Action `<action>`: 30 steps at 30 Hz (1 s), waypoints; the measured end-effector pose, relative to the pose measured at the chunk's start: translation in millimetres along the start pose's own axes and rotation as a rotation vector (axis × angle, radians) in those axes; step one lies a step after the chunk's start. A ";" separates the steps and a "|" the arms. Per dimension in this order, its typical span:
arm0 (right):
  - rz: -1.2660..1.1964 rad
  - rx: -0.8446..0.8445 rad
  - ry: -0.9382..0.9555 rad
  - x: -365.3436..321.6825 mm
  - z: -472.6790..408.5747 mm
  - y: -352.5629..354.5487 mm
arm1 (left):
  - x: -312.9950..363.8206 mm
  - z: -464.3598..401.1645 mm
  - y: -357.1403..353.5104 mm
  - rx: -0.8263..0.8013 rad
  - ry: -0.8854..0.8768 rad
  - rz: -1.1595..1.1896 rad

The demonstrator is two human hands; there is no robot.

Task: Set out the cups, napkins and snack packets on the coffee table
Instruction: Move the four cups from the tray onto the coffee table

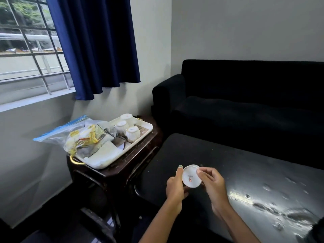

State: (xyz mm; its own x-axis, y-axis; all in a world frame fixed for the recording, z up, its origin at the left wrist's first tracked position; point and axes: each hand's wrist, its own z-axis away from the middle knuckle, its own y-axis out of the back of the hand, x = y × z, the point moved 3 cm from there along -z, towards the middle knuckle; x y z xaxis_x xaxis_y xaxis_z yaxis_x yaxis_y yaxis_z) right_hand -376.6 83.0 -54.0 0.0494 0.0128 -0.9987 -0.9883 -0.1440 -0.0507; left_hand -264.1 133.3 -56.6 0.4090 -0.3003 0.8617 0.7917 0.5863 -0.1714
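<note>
Both hands on one white cup (191, 176), held between them above the near left corner of the dark coffee table (228, 172). Cup tipped so its base faces the camera; a small red-and-grey mark shows on the base. Left hand (175, 187) grips the cup's left side, thumb upright along the rim edge, fingers curled under. Right hand (212, 183) pinches the right edge, thumb on the base face, fingers behind. Cannot tell whether the cup touches the tabletop; it looks clear of it.

Table surface glossy black, scuffed, with a bright glare patch toward the right.

Left of the table, touching or nearly so: a dark wooden side table (122, 169) carrying a cream tray (140, 140) with a gold handle (76, 161) at its near end. On the tray's far end, three white cups (126, 127) stand upside down, close together. On the near end, folded white napkins (105, 153). A clear zip bag (73, 132) with a blue seal strip, holding yellow snack packets (87, 135), lies over the tray's left edge.

Behind the coffee table, a black sofa (245, 102). Blue curtain (94, 44) hangs beside a barred window (29, 41) at upper left.
</note>
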 end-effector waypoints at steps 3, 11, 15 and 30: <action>-0.029 0.055 -0.034 -0.8 6.6 9.1 | -10.7 3.5 -8.8 -0.024 0.051 0.011; -0.082 0.094 -0.087 -3.6 6.6 31.5 | -20.5 3.2 -21.9 -0.115 0.083 0.112; -0.181 -0.012 -0.307 -1.7 3.6 40.0 | -24.4 0.1 -22.2 -0.165 0.036 0.147; 0.028 -0.133 -0.209 10.8 0.6 51.2 | -16.1 -14.8 -8.1 -0.402 -0.286 -0.409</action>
State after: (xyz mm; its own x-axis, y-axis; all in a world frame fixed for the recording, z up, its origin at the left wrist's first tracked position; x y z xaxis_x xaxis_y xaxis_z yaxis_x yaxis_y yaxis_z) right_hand -426.8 76.4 -67.3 -0.0221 0.2099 -0.9775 -0.9604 -0.2759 -0.0375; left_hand -270.4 122.3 -76.2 -0.0559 -0.1948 0.9793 0.9892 0.1222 0.0807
